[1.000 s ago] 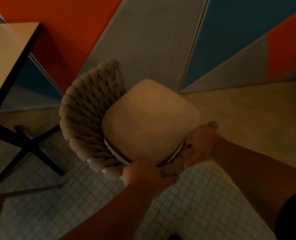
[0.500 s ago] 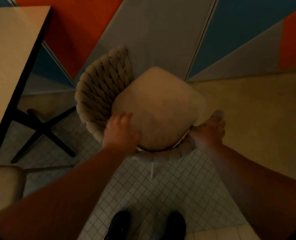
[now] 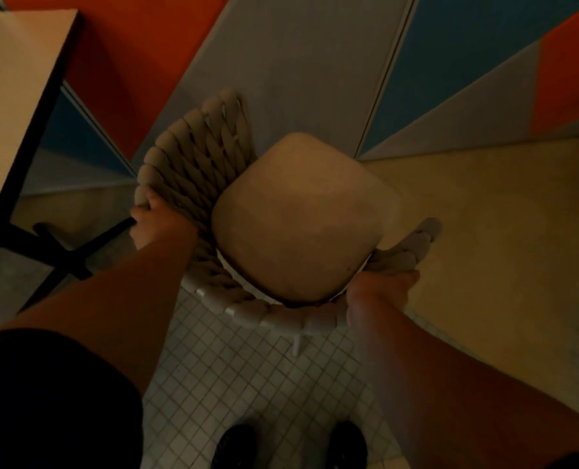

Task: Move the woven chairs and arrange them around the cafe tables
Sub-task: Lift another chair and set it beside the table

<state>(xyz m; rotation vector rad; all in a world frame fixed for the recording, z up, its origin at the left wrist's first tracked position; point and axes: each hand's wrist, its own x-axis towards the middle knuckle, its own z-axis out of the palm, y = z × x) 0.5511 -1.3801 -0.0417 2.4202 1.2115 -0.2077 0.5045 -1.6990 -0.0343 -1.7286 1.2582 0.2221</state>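
A woven chair (image 3: pixel 193 164) with a thick braided beige backrest and a round tan seat cushion (image 3: pixel 301 218) stands right below me, seen from above. My left hand (image 3: pixel 159 221) grips the braided rim on the chair's left side. My right hand (image 3: pixel 379 292) is closed on the rim at the lower right, near the end of the armrest. The cafe table (image 3: pixel 14 93), light wood top with a dark edge, is at the upper left, its black cross base (image 3: pixel 68 252) just left of the chair.
A wall of orange, grey and blue panels (image 3: pixel 308 62) rises directly behind the chair. White small-tile floor (image 3: pixel 240 377) lies under me and a plain beige floor (image 3: pixel 501 231) spreads to the right. My dark shoes (image 3: pixel 291 445) show at the bottom edge.
My left hand left the near edge of the seat and took hold of the rim on the chair's left side. The right hand keeps its grip. The view tilted down and shifted.
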